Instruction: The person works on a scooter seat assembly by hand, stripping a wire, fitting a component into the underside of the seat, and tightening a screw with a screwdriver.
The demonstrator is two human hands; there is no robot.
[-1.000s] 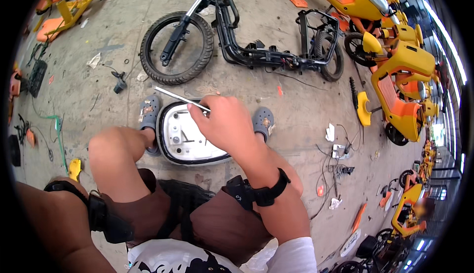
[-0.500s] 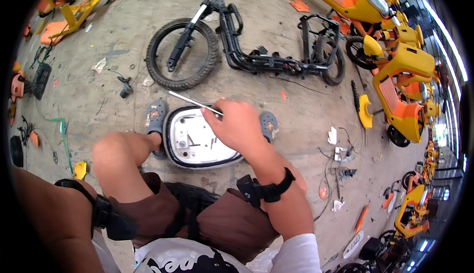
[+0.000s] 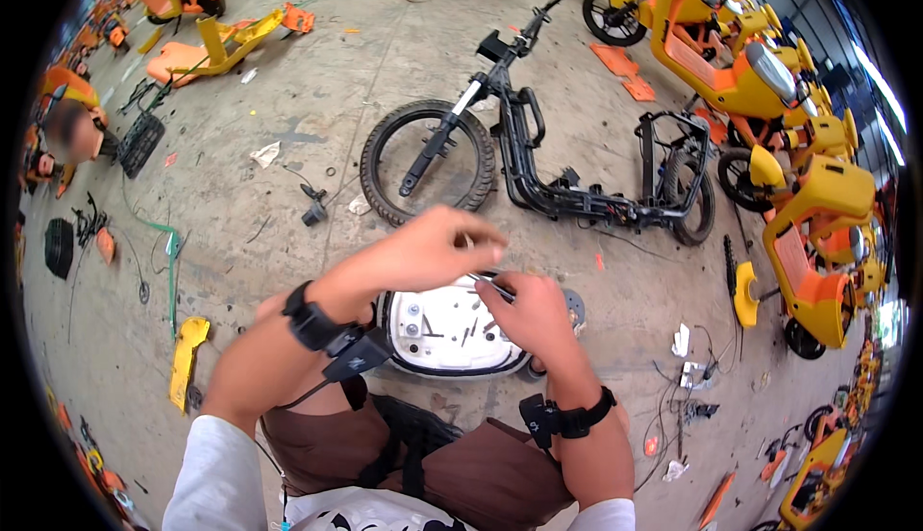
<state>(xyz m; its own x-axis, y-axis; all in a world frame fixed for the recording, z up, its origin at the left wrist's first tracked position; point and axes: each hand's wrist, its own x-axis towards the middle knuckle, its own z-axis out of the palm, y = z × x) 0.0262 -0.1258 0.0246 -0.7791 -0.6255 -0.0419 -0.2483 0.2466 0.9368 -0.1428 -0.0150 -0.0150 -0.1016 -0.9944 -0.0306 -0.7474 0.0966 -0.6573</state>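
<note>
My right hand [image 3: 534,312] is closed round a slim metal rod-like tool [image 3: 497,290], whose kind I cannot make out. Part of the tool is hidden by the fingers. Just above it and to the left, my left hand [image 3: 423,250] is slightly blurred, its fingers loosely curved with a gap to the thumb. Nothing shows in that hand. Below both hands lies a rounded white shell [image 3: 437,370] with a dark rim, like an upturned scooter seat. Its white inside holds several small dark slots and fittings.
A stripped black scooter frame [image 3: 538,199] with its front wheel [image 3: 370,161] lies ahead. Yellow and orange scooters [image 3: 817,243] line the right. A yellow panel [image 3: 187,363] is on the left floor. Loose cables and a black part [image 3: 313,212] are scattered about. My grey clog [image 3: 574,305] stands beside the shell.
My left hand has come in from the lower left to above the shell, close to the right hand. The right hand still holds the tool, now turned and less exposed. The view has shifted.
</note>
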